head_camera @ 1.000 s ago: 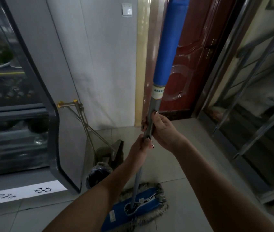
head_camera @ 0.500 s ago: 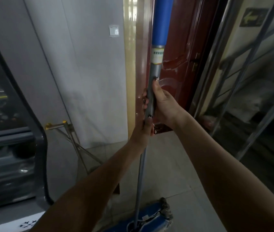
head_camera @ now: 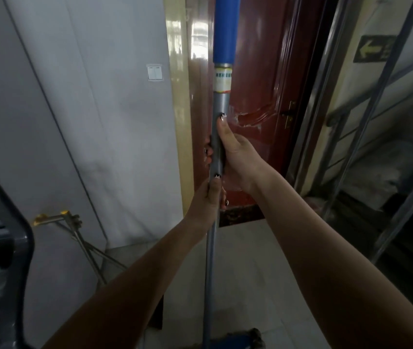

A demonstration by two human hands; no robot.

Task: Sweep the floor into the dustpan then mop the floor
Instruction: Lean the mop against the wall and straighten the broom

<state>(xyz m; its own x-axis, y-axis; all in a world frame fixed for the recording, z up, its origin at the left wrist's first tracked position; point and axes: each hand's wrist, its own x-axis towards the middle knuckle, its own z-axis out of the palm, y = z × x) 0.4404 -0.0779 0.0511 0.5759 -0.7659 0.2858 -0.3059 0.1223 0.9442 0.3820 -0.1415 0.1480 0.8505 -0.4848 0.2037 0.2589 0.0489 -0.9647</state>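
Mop handle (head_camera: 211, 260): stands nearly upright in the middle of your view. It is a grey pole below and a blue sleeve (head_camera: 226, 28) above, with a paper label between them.
Right hand (head_camera: 238, 157): your upper hand. The fingers wrap round the grey pole and the thumb lies up along it.
Left hand (head_camera: 206, 200): just beneath the right hand, with its fingers curled round the same pole.
Mop head (head_camera: 235, 342): blue with a grey fringe, on the floor tiles (head_camera: 250, 273) and mostly cut off by the bottom edge.
Door (head_camera: 263, 84): glossy red-brown, straight behind the pole.
Wall (head_camera: 99, 109): white, left of the door, and carries a light switch (head_camera: 154, 73).
Metal handles (head_camera: 56, 217): thin and yellow-tipped, leaning at the wall, well apart from the mop. Your left forearm hides their lower ends.
Dark cabinet (head_camera: 11, 248): fills the left margin.
Metal bars (head_camera: 351, 122): right of the door, with an arrow sign (head_camera: 374, 49) beyond.
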